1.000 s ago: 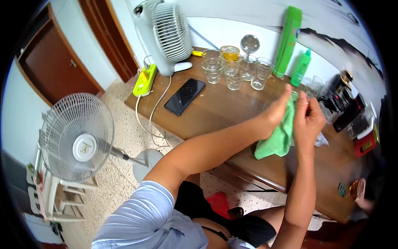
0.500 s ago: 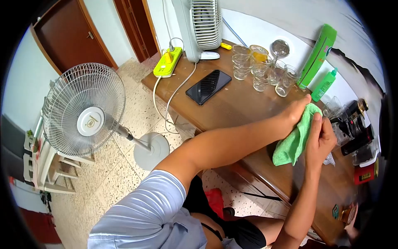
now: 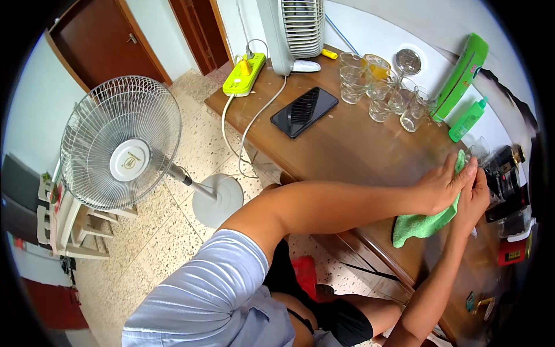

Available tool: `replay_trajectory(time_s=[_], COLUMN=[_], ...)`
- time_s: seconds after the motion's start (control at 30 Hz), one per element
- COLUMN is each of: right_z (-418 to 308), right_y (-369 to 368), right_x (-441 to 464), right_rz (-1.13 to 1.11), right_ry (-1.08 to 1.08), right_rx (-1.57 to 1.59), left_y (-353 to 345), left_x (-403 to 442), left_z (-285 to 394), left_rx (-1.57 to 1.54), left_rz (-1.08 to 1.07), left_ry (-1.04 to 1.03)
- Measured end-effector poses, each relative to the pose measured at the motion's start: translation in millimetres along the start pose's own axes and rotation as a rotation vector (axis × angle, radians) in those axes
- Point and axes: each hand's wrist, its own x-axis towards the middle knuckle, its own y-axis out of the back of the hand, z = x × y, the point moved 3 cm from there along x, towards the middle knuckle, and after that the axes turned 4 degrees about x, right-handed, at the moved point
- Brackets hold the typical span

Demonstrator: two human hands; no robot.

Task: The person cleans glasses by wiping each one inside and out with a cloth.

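Observation:
A green cloth (image 3: 426,225) hangs between my two hands, above the right part of the brown wooden table (image 3: 347,150). My left hand (image 3: 446,188) is closed on the cloth, its fingers pointing away from me. Against it presses my right hand (image 3: 473,202), also closed on the cloth from the other side. A bit of green sticks up past the fingertips. Whether anything is wrapped inside the cloth is hidden by the hands.
Several clear glasses (image 3: 380,99) stand at the back, near a green box (image 3: 461,78) and green bottle (image 3: 468,120). A black phone (image 3: 304,113), a power strip (image 3: 244,75) and a box fan (image 3: 302,29) sit left. A standing fan (image 3: 128,159) is on the floor.
My hands have come together, and the left hand has turned over the cloth. The cloth hangs lower and more bunched. The whole view has shifted slightly.

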Motion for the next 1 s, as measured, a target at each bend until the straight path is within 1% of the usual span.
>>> replay_trajectory(time_s=[0.03, 0.13, 0.23, 0.27, 0.37, 0.4, 0.5, 0.6, 0.7, 0.77, 0.83, 0.87, 0.93, 0.97, 1.0], right_z=[-3, -22, -28, -30, -35, -40, -37, -30, -32, -27, -33, -37, -39, -41, -43], right_y=[-2, -7, -5, -6, -1, 0, 5, 10, 9, 6, -2, -6, -14, -12, -8], right_x=[-1, -7, -10, -12, -16, -16, -15, -11, -6, -3, -6, -8, -12, -12, -13], right_rz=[-0.049, -0.049, -0.062, -0.037, -0.019, -0.024, -0.009, 0.025, 0.061, 0.051, 0.017, -0.003, -0.030, -0.061, -0.091], right_ry=[-0.018, -0.051, 0.036, 0.024, 0.077, 0.133, 0.322, 0.287, 0.238, 0.195, 0.118, 0.085, 0.039, 0.074, 0.109], right_rx=[0.040, 0.113, 0.117, 0.157, 0.241, 0.200, 0.220, 0.216, 0.140, 0.048, 0.047, 0.071, 0.155, 0.118, 0.080], left_y=[2, 6, 9, 6, 16, 19, 4, -1, -5, 2, 8, 10, 18, 20, 17], left_x=[-1, 9, 18, 20, 12, 7, 14, 12, 15, 13, 10, 8, 15, 18, 17], left_z=[1, 0, -4, -9, -9, -5, -19, -16, -9, -5, 3, 7, 6, 5, 6], left_rx=[-0.009, -0.114, -0.347, -0.508, -0.911, -0.956, -1.196, -1.138, -0.604, -0.343, -0.107, -0.101, -0.107, -0.111, -0.288], left_rz=[0.058, 0.113, 0.105, 0.101, -0.124, -0.152, -0.160, -0.255, 0.079, 0.049, 0.077, 0.139, 0.136, 0.135, 0.176], left_ry=[-0.038, -0.138, -0.090, 0.132, 0.078, 0.042, 0.220, 0.280, 0.209, 0.029, -0.039, -0.062, -0.150, -0.195, -0.145])
